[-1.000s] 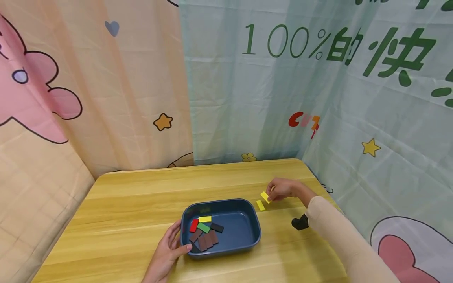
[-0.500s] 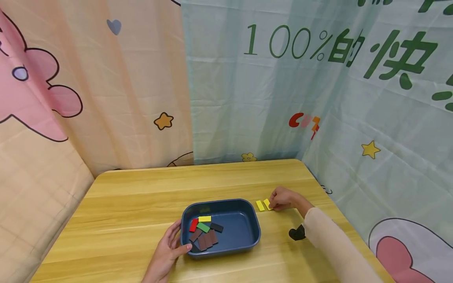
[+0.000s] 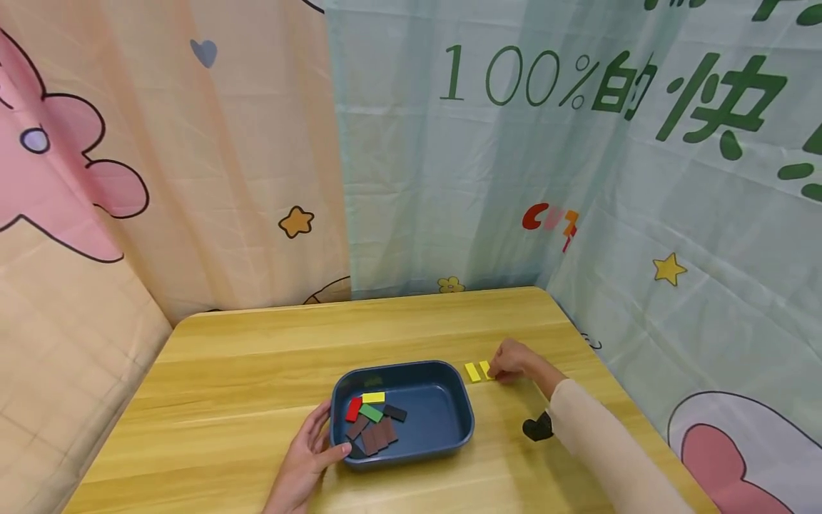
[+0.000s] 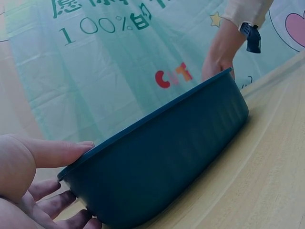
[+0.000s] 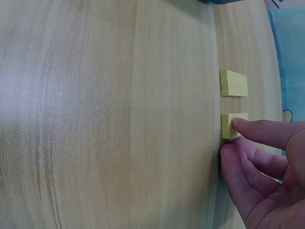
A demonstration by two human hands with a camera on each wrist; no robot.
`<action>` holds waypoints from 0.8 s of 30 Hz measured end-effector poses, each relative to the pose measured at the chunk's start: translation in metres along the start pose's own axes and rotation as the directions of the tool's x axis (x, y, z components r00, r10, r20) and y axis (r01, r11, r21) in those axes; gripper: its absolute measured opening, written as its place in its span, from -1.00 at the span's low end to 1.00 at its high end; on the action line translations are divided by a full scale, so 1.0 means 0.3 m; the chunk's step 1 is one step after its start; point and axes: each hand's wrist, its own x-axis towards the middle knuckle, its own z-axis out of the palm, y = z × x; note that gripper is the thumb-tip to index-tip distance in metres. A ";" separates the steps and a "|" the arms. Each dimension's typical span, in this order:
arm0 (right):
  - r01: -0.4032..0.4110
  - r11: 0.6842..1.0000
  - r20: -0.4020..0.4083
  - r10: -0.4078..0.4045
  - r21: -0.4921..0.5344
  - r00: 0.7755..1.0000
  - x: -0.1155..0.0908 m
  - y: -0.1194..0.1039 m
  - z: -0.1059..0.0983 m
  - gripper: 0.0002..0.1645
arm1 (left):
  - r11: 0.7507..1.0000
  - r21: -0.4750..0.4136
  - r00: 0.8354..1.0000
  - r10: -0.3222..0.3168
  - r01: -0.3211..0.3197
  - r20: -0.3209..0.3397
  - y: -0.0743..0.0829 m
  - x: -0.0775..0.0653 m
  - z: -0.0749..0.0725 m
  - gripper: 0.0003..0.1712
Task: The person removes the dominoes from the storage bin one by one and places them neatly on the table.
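Observation:
My left hand (image 3: 300, 458) grips the left end of a dark blue rectangular tray (image 3: 432, 417). In the left wrist view, the thumb lies over the tray's rim while the other fingers curl against its outer wall. To the right of the tray, my right hand (image 3: 512, 361) pinches a small yellow wooden block (image 5: 227, 126) lying on the table. Parallel to it, with a narrow gap, lies another yellow block (image 5: 234, 84). Inside the tray's left half are a yellow block (image 3: 373, 397), a red block (image 3: 354, 409), a green block (image 3: 370, 413) and several brown and black ones.
The wooden table (image 3: 257, 371) has rounded far corners. Printed curtains (image 3: 417, 178) hang behind it and on both sides. A black device (image 3: 538, 427) is strapped at the right wrist, below the sleeve (image 3: 591, 435).
My right hand has lowered the yellow block from a tilted pose onto the table, alongside the other one. In the last half second it barely moves. The left hand stays on the tray.

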 end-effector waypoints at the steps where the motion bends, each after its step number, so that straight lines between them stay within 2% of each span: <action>1: 0.008 1.000 0.001 -0.008 0.000 1.000 -0.003 -0.001 -0.006 -0.87 | 1.000 0.003 1.000 0.000 0.000 -0.003 -0.001 0.001 0.001 0.06; 4: 0.041 0.999 0.009 -0.041 0.019 0.999 -0.012 -0.004 -0.026 -0.89 | 1.000 0.010 1.000 -0.005 0.005 -0.012 -0.005 0.005 0.001 0.07; 9: 0.110 0.990 0.066 -0.116 0.082 0.991 -0.035 -0.035 -0.059 -0.64 | 1.000 0.001 1.000 0.002 -0.002 -0.007 -0.007 0.004 -0.001 0.07; 11: 0.129 0.987 0.095 -0.138 0.092 0.986 -0.040 -0.052 -0.067 -0.59 | 1.000 -0.002 1.000 0.005 -0.005 -0.005 -0.007 0.004 -0.003 0.07; 13: 0.142 0.987 0.123 -0.151 0.077 0.981 -0.046 -0.070 -0.075 -0.64 | 1.000 -0.004 1.000 0.005 -0.005 -0.001 -0.005 0.003 -0.003 0.06; 18: 0.154 0.988 0.170 -0.157 0.027 0.973 -0.056 -0.121 -0.088 -0.91 | 1.000 -0.007 1.000 0.010 -0.010 0.002 0.000 0.001 -0.001 0.06; 24: 0.181 0.983 0.210 -0.172 -0.024 0.963 -0.062 -0.183 -0.089 -0.72 | 1.000 -0.015 1.000 0.005 -0.005 0.000 0.004 -0.003 0.000 0.05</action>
